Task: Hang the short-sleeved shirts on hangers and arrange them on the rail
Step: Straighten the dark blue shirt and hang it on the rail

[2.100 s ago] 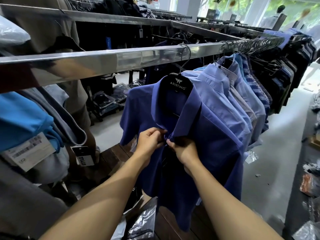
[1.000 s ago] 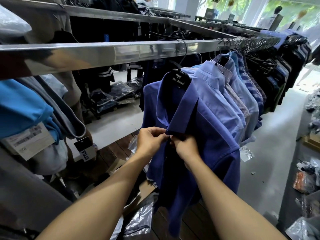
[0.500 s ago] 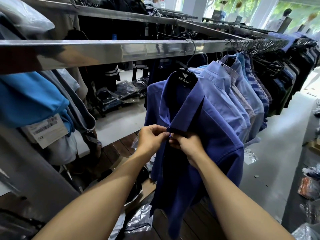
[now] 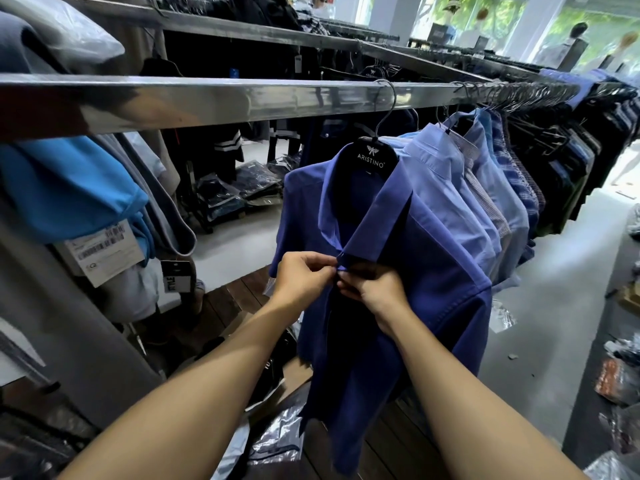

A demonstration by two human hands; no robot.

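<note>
A dark blue short-sleeved shirt point(image 4: 436, 282) hangs from a black hanger point(image 4: 375, 157) marked ARISTINO, whose hook sits over the steel rail point(image 4: 214, 98). My left hand point(image 4: 304, 277) pinches the left front edge of the shirt just under the collar. My right hand point(image 4: 375, 289) pinches the right front edge at the same spot, and the fingertips of both hands meet there. Behind it a row of lighter blue shirts point(image 4: 460, 202) hangs packed along the rail.
Blue and grey garments with paper tags point(image 4: 100, 251) hang at the left. Plastic-wrapped packs point(image 4: 277, 441) lie on the wooden platform below. Dark clothes point(image 4: 571, 161) fill the rail farther right. Loose bags litter the pale floor point(image 4: 554, 299) on the right.
The hanging shirt has swung so its front turns more toward me. Both hands stay pinched together at the placket below the collar, shifting slightly with it.
</note>
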